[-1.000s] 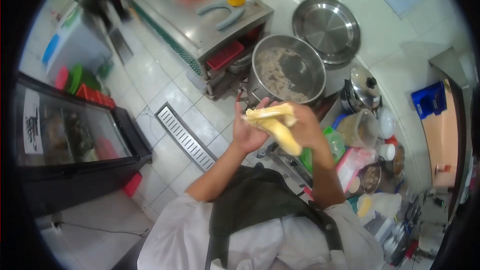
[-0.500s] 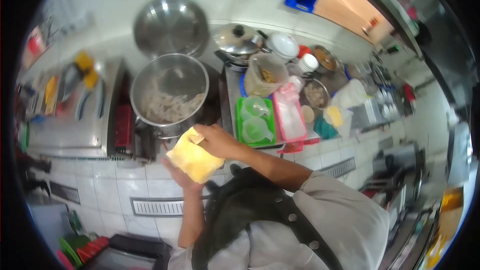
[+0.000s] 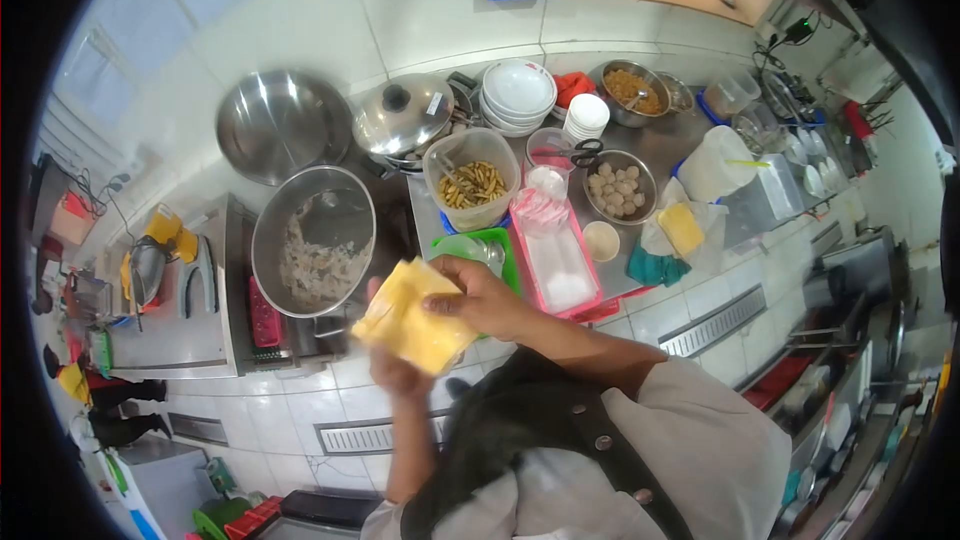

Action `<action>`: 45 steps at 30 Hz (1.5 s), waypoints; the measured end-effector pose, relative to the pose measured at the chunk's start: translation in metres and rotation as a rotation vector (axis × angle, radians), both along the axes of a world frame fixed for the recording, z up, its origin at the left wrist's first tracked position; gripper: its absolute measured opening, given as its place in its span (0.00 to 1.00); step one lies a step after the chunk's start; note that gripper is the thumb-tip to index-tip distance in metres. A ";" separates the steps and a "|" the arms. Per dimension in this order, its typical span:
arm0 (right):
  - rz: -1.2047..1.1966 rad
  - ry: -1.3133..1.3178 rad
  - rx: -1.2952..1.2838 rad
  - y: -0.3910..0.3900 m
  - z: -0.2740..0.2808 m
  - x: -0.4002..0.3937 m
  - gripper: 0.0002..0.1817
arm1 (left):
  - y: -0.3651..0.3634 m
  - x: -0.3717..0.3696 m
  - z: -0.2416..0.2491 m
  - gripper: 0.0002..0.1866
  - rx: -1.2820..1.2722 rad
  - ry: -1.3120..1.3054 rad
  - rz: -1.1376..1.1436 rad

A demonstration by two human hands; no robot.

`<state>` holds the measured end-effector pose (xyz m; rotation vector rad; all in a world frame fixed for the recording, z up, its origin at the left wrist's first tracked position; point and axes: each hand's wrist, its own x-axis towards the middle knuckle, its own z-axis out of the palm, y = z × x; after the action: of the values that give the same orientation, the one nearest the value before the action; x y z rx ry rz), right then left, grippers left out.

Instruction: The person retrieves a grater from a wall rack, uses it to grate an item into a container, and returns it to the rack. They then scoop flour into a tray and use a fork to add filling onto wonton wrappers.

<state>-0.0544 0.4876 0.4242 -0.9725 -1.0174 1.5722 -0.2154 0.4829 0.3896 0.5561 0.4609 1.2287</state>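
My right hand grips the upper right part of a flat yellow square packet in clear plastic, thumb on its face. My left hand, blurred, holds the same packet from below and behind at its left side; most of its fingers are hidden. The packet is tilted and hangs in front of the counter edge. Left of it stands a large steel pot with pale, shredded-looking contents. Just beyond my right hand is a green tray with a clear plastic vessel on it.
Along the counter are a lidded pan, a tub of yellow-brown pieces, white bowls, a pink tray, a bowl of pale balls and another yellow block. A floor drain lies below.
The view has swung to the right, showing more of the counter. My right hand has shifted its grip across the packet's face. My left hand has moved behind the packet.
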 end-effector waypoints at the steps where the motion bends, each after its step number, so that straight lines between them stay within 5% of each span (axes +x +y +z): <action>1: 0.002 0.112 0.042 0.002 0.000 0.009 0.20 | 0.002 0.019 -0.003 0.44 -0.066 -0.331 0.000; 3: 0.004 0.236 0.086 0.009 -0.002 0.026 0.20 | 0.000 0.040 -0.038 0.44 -0.127 -0.675 -0.158; 5: 0.050 0.260 0.024 0.012 -0.007 0.037 0.19 | -0.009 0.051 -0.051 0.43 -0.308 -0.548 0.052; 7: 0.047 0.273 0.015 0.005 -0.009 0.049 0.23 | -0.012 0.058 -0.044 0.44 -0.273 -0.516 0.022; 9: -0.060 -0.321 0.263 -0.006 -0.005 0.067 0.30 | -0.014 0.068 -0.032 0.44 -0.208 -0.500 -0.002; 13: 0.098 -0.715 0.575 -0.012 -0.026 0.098 0.45 | -0.020 0.082 -0.030 0.45 -0.346 -0.412 0.112; 17: 0.537 -0.548 0.505 0.014 -0.008 0.140 0.42 | -0.034 0.078 -0.035 0.39 -0.356 -0.514 0.129; 19: 0.571 -0.534 0.380 0.028 -0.003 0.150 0.42 | -0.037 0.065 -0.040 0.36 -0.400 -0.379 0.250; 21: 0.133 -0.745 0.731 0.033 -0.019 0.156 0.30 | -0.035 0.033 -0.066 0.37 -0.342 -0.305 0.346; 22: 0.137 -0.740 0.700 0.034 -0.027 0.159 0.30 | -0.041 0.027 -0.060 0.37 -0.318 -0.339 0.357; 24: 0.076 -0.782 1.028 0.041 -0.043 0.165 0.14 | -0.047 0.021 -0.051 0.37 -0.308 -0.379 0.357; 27: 0.023 -0.796 0.870 0.020 -0.060 0.171 0.07 | -0.050 0.019 -0.044 0.39 -0.275 -0.290 0.385; 32: -0.109 -0.868 0.755 -0.008 -0.089 0.204 0.06 | -0.057 0.025 -0.051 0.40 -0.272 -0.296 0.338; 45: -0.429 -1.132 0.640 -0.086 -0.058 0.259 0.05 | -0.024 0.104 -0.045 0.32 -0.263 -0.262 -0.157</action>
<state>0.2045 0.4020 0.3659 -1.4778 -1.7499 0.1776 -0.1110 0.4590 0.3450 0.1990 0.3422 1.0526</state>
